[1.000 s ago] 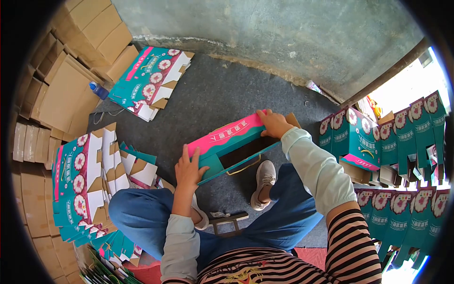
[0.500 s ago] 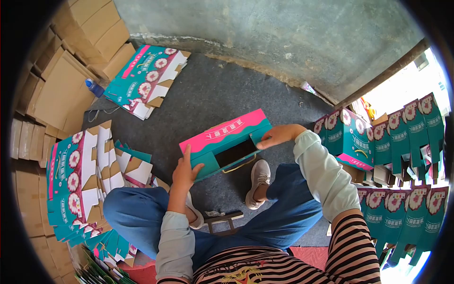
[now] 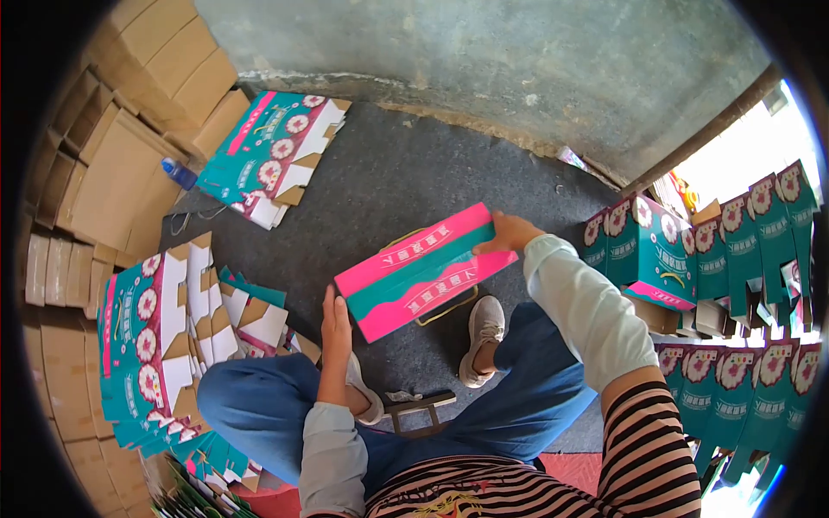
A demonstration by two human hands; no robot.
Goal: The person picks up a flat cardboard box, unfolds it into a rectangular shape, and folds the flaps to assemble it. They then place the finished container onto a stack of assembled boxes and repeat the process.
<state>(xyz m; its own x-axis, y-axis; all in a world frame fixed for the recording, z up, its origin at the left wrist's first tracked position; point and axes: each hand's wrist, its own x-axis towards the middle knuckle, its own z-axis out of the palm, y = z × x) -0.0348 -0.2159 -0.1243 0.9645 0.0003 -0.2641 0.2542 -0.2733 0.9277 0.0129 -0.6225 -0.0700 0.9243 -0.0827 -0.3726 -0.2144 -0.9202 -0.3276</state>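
In the middle of the head view is a teal and pink carton [image 3: 419, 269] with its top closed and a yellow cord handle at each long side. My left hand [image 3: 335, 326] lies flat against the carton's left end, fingers straight. Around the carton's right end my right hand [image 3: 508, 235] is wrapped, its thumb on the pink top flap. The carton is held above the dark floor, over my shoes [image 3: 486, 328].
Flat teal cartons [image 3: 268, 147] lie near the wall, and another stack [image 3: 138, 332] is at the left. Brown boxes [image 3: 121, 173] line the left side. Made-up cartons [image 3: 661, 250] stand in rows at the right. A blue bottle [image 3: 179, 173] lies by the boxes.
The opening in the carton's top is now covered by a pink-edged flap. My right hand has moved slightly up and over the right end; my left hand has shifted down along the left end.
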